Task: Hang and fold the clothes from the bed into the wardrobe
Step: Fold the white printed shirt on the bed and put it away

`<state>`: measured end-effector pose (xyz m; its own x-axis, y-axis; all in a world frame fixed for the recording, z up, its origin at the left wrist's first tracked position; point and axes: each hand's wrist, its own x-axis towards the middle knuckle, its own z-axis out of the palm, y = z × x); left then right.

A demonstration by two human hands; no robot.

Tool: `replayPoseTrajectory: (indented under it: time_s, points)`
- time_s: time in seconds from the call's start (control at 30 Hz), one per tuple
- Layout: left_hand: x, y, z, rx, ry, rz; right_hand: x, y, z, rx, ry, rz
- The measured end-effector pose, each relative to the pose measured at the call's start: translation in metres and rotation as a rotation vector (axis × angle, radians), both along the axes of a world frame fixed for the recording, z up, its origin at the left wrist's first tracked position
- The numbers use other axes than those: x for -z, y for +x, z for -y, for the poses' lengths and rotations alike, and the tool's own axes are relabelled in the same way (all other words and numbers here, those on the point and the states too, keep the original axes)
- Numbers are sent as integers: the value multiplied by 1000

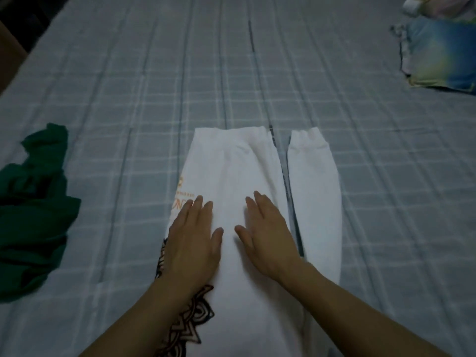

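Observation:
A white long-sleeved garment (231,166) with orange lettering and a black pattern along its left edge lies flat on the bed (154,86). It is partly folded, and one sleeve (313,189) lies apart to the right. My left hand (193,238) rests flat on the garment's left side, fingers spread. My right hand (265,233) presses flat on its middle, beside the left hand. Neither hand grips any cloth. The wardrobe is out of view.
A crumpled dark green garment (33,215) lies at the bed's left edge. A folded blue and yellow cloth (440,52) sits at the far right, with a pale item (432,6) behind it. The light grey checked sheet covers the whole bed.

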<state>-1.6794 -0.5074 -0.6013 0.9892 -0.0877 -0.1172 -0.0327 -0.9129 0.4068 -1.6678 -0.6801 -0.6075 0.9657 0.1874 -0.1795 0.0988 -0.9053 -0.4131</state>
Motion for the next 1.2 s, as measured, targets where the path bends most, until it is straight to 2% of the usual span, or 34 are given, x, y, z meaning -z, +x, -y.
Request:
replayPoseTrajectory:
  time_s: [0.13,0.23,0.33,0.47,0.57,0.9,1.0,1.1,1.17,1.2]
  points:
    - [11,84,10,9,167,71,8,84,14,10,-43,81]
    - [21,155,18,7,209,121,20,147,18,-84,-119,143]
    - [45,191,16,43,238,66,47,176,29,-113,-200,89]
    - [82,186,1,55,248,81,77,172,40,-57,-186,168]
    - [88,190,1,47,262,88,83,175,37,-33,-163,199]
    - [85,192,2,55,244,85,69,177,39,-87,-138,110]
    - [82,192,3,55,241,90,41,178,47,-98,70,34]
    - [81,192,2,62,251,82,12,161,71,47,229,158]
    - [80,191,1,69,239,86,4,143,96,159,186,272]
    - [81,191,1,74,242,87,4,135,108,204,124,259]
